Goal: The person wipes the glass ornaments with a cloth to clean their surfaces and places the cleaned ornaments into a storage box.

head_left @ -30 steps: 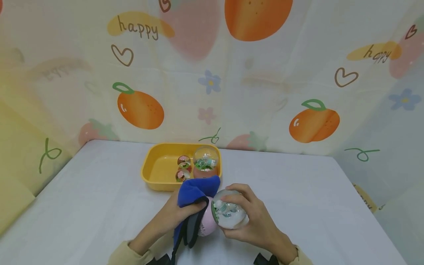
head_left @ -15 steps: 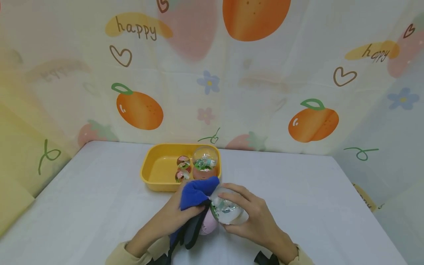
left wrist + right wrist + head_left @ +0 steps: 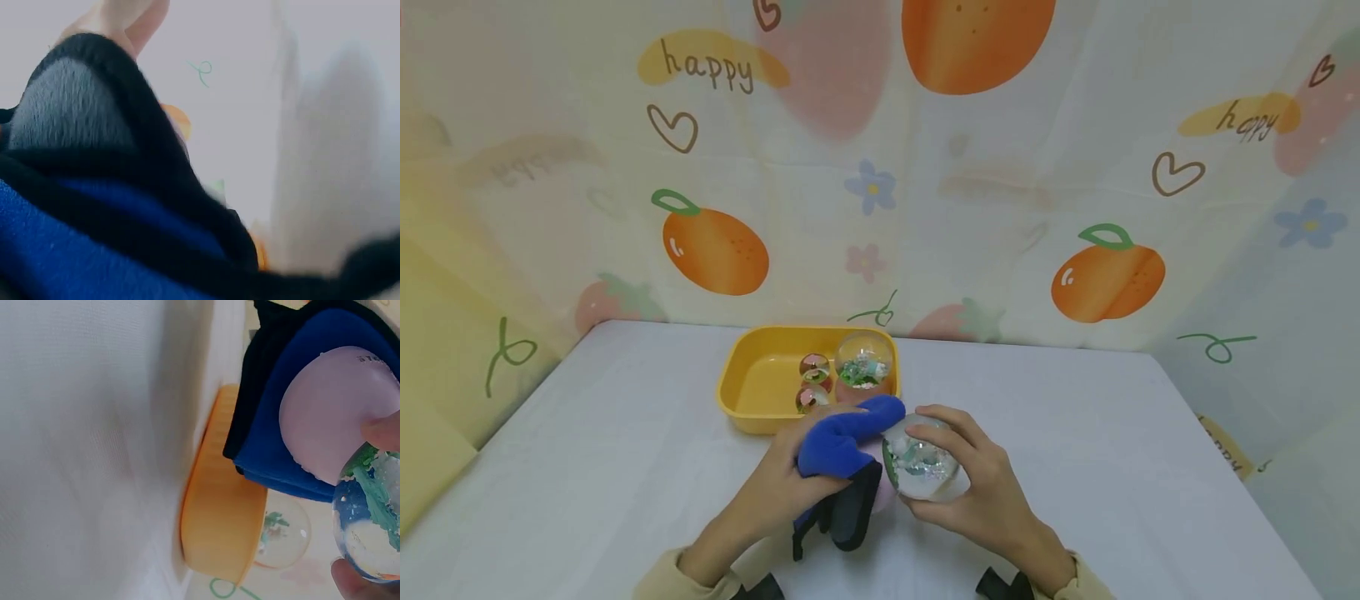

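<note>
A snow globe with a clear dome lies tilted on its side in my right hand, whose fingers and thumb grip the dome. Its pale pink base points left. My left hand holds a blue cloth with black edging and a grey patch, bunched around the base. The cloth backs the base in the right wrist view. In the left wrist view the cloth fills much of the picture and hides the globe.
Behind the hands stands a yellow tray. It contains a second snow globe with a brownish-pink base and two small shiny globes near its middle. A white cloth covers the table, and a printed curtain hangs behind it.
My left hand has shifted the cloth against the base, now covering more of the pink. The globe and my right hand have moved slightly up and right.
</note>
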Action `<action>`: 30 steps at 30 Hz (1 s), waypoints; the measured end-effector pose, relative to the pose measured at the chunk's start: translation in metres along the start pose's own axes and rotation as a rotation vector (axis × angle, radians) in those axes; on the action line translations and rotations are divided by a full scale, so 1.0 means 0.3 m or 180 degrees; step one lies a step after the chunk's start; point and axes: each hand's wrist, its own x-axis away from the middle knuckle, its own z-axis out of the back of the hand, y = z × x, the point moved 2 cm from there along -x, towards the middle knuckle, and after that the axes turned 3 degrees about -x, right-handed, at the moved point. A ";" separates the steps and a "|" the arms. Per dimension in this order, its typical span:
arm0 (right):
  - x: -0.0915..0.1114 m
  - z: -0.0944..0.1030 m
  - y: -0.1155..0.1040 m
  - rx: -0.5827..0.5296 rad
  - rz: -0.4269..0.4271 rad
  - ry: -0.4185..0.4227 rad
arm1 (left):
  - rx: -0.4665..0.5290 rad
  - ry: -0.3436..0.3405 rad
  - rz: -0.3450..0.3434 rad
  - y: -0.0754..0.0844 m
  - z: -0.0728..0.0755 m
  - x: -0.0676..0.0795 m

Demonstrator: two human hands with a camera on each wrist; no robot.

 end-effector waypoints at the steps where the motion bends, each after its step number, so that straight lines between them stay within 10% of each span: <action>1: 0.000 -0.001 -0.001 0.0008 0.0008 0.0004 | -0.0018 -0.0032 -0.0015 0.000 -0.004 0.000; 11: 0.008 -0.014 -0.023 0.0125 0.0347 -0.0076 | 0.0558 -0.0565 0.0712 -0.053 -0.036 -0.005; 23: 0.003 -0.020 -0.034 0.0123 0.0542 -0.0152 | 0.0101 0.0478 0.0537 -0.061 -0.021 -0.003; 30: -0.002 -0.006 -0.024 0.0080 0.0494 0.0194 | 0.0844 0.0043 0.1068 -0.066 -0.020 -0.002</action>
